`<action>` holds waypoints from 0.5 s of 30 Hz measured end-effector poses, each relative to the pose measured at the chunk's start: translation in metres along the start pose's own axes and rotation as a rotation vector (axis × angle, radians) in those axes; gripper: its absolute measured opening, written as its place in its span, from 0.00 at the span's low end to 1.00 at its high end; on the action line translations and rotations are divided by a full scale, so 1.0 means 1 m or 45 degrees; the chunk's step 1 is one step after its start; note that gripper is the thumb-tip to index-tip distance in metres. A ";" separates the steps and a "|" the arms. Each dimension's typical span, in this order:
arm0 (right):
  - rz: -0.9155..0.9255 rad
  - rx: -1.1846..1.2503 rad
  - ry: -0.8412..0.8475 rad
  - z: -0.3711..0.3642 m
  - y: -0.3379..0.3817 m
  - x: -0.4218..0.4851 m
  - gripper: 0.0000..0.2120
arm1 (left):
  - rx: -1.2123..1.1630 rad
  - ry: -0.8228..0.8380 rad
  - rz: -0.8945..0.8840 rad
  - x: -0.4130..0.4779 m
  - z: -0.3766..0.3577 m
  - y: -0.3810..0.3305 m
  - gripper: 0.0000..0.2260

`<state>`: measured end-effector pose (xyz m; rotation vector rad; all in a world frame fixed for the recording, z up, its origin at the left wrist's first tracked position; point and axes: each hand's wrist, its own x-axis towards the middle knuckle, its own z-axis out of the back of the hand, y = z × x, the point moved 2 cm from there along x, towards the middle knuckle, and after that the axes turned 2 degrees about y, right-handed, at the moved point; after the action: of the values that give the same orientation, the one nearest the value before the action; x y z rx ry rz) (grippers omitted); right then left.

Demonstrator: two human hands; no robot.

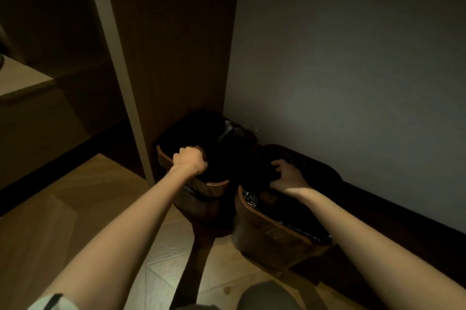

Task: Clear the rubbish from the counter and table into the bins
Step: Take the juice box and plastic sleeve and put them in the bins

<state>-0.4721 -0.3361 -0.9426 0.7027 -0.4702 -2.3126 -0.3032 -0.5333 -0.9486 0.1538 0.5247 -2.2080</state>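
Note:
Two brown wood-look bins with black liners stand side by side on the floor against the wall. My left hand (pixel 191 160) is closed in a fist at the near rim of the left bin (pixel 214 184), apparently gripping the rim. It is too dark to see anything else in the fist. My right hand (pixel 287 176) reaches over the right bin (pixel 262 227) with its fingers apart, resting on the dark liner (pixel 315 176) inside. No rubbish shows in either hand.
A pale wall (pixel 353 70) with a dark skirting runs behind the bins. A wooden panel (pixel 176 44) and a light post (pixel 118 57) stand to the left. Part of a counter edge (pixel 22 82) shows at far left. The floor (pixel 83 208) is light wood.

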 end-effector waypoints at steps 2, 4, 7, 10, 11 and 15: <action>0.056 0.029 -0.033 0.005 0.007 0.000 0.30 | 0.001 -0.091 -0.079 -0.003 0.003 -0.003 0.16; 0.113 0.085 -0.103 0.011 0.014 0.001 0.26 | 0.009 -0.169 -0.126 -0.008 0.007 -0.007 0.15; 0.200 0.192 -0.207 0.017 0.031 0.002 0.20 | -0.045 -0.220 -0.186 -0.020 0.015 -0.015 0.14; 0.244 0.241 -0.182 0.018 0.051 -0.007 0.16 | -0.097 -0.244 -0.181 -0.036 0.030 -0.022 0.14; 0.244 0.252 -0.153 0.020 0.059 -0.014 0.16 | -0.106 -0.262 -0.171 -0.043 0.037 -0.024 0.14; 0.277 0.262 -0.022 0.035 0.104 -0.051 0.16 | -0.215 -0.316 -0.118 -0.083 0.074 -0.025 0.17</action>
<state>-0.4092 -0.3702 -0.8448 0.6918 -0.7621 -2.0870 -0.2639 -0.4909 -0.8500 -0.2349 0.5846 -2.2194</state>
